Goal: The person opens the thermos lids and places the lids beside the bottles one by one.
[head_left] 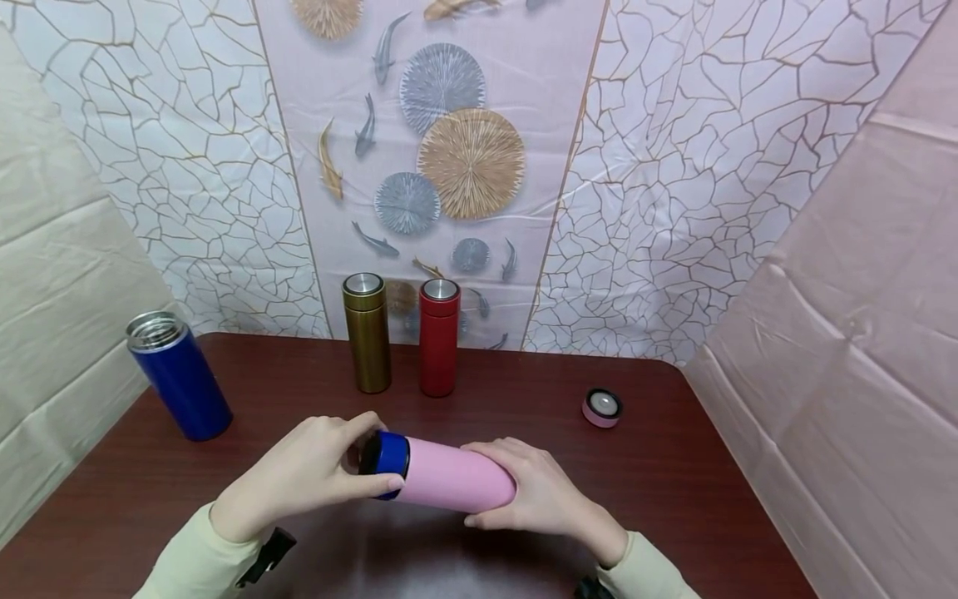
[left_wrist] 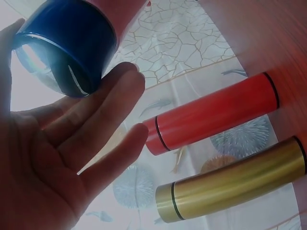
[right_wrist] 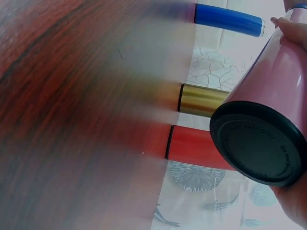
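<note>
A pink thermos flask (head_left: pixel 456 476) lies tilted on its side in the air above the table, its black base (right_wrist: pixel 259 143) toward the right. My right hand (head_left: pixel 535 491) grips it around the base end. On its left end sits a blue lid (head_left: pixel 392 454), which my left hand (head_left: pixel 307 466) pinches between thumb and fingers. In the left wrist view the blue lid (left_wrist: pixel 69 36) shows a shiny top, with the other fingers spread below it. A blue flask (head_left: pixel 183 383) stands without a lid at the left, its steel mouth showing.
A gold flask (head_left: pixel 367 345) and a red flask (head_left: pixel 439 341) stand lidded at the back of the dark red table (head_left: pixel 651 499). A pink lid (head_left: pixel 602 408) lies on the right side, inner face up. Patterned cloth (head_left: pixel 644 166) hangs behind the table.
</note>
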A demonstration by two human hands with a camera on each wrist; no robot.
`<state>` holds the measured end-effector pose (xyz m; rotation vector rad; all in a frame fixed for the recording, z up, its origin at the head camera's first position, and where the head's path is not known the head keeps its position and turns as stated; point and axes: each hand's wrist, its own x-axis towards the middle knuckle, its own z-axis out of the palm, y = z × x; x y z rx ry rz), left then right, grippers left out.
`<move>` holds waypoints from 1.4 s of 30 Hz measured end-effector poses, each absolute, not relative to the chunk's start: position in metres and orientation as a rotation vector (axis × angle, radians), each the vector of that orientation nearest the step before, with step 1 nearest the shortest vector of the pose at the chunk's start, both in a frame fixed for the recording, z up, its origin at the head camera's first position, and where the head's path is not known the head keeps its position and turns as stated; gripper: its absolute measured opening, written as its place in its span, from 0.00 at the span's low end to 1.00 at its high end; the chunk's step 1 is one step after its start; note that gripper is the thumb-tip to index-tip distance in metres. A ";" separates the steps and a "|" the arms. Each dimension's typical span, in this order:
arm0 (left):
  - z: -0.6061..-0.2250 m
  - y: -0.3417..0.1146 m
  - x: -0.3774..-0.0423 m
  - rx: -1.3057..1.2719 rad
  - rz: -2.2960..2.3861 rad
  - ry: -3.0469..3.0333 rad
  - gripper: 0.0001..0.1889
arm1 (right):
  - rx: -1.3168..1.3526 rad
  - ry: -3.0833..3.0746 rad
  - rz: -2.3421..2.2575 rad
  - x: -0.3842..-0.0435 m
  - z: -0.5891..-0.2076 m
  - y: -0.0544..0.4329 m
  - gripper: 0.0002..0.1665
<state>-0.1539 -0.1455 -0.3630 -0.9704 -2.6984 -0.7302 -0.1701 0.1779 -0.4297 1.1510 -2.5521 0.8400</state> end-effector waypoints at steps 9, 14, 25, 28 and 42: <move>-0.363 -0.147 -0.154 -1.018 -0.708 -2.657 0.33 | 1.123 -2.549 0.843 -0.170 -0.430 0.180 0.42; -0.360 -0.146 -0.154 -1.195 -0.744 -2.525 0.42 | 1.118 -2.548 0.857 -0.170 -0.430 0.182 0.42; -0.358 -0.147 -0.155 -1.368 -0.692 -2.396 0.38 | 1.088 -2.582 0.924 -0.170 -0.431 0.184 0.43; -0.361 -0.147 -0.154 -1.334 -0.695 -2.418 0.38 | 1.089 -2.595 0.928 -0.168 -0.432 0.185 0.43; -0.361 -0.148 -0.153 -1.049 -0.513 -2.580 0.32 | 1.142 -2.549 0.825 -0.169 -0.432 0.185 0.42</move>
